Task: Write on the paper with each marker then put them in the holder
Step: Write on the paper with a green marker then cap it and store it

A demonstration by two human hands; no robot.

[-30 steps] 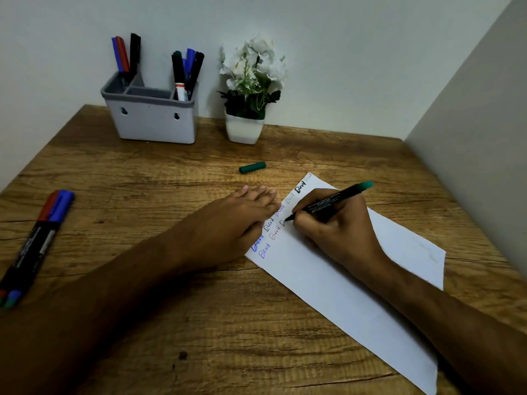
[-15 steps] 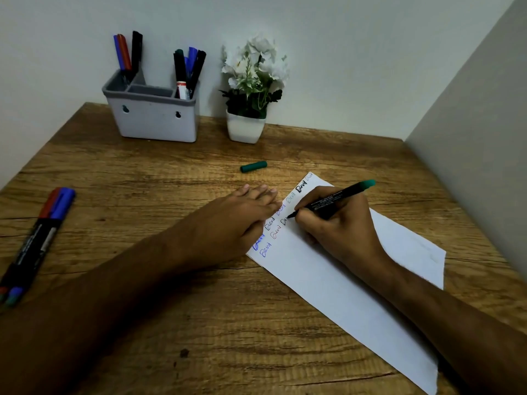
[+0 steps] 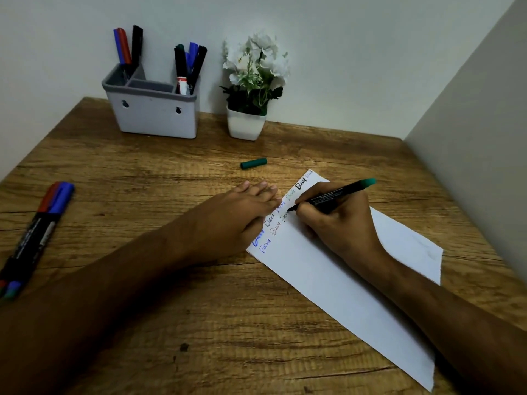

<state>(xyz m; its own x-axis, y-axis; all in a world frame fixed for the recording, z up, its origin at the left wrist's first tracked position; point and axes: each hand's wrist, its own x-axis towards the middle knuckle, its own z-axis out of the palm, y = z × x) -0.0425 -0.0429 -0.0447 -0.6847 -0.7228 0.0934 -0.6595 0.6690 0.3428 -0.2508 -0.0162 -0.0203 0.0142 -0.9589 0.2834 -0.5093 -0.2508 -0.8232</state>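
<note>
A long white paper point(image 3: 350, 295) lies slanted on the wooden desk, with several small written words near its far end. My right hand point(image 3: 339, 223) grips a black marker with a green end point(image 3: 339, 194), its tip touching the paper. My left hand point(image 3: 242, 215) rests flat with straight fingers on the paper's left edge. The marker's green cap point(image 3: 253, 163) lies loose on the desk behind the hands. A grey holder point(image 3: 155, 115) with several markers stands at the back left. Two or three capped markers point(image 3: 37, 232), red and blue, lie at the desk's left edge.
A small white pot with white flowers point(image 3: 251, 89) stands right of the holder against the back wall. A wall runs close along the desk's right side point(image 3: 470, 155). The wooden desk top point(image 3: 199, 337) stretches toward me.
The marker tip has crept slightly along the second line of writing. My left hand stays flat on the paper.
</note>
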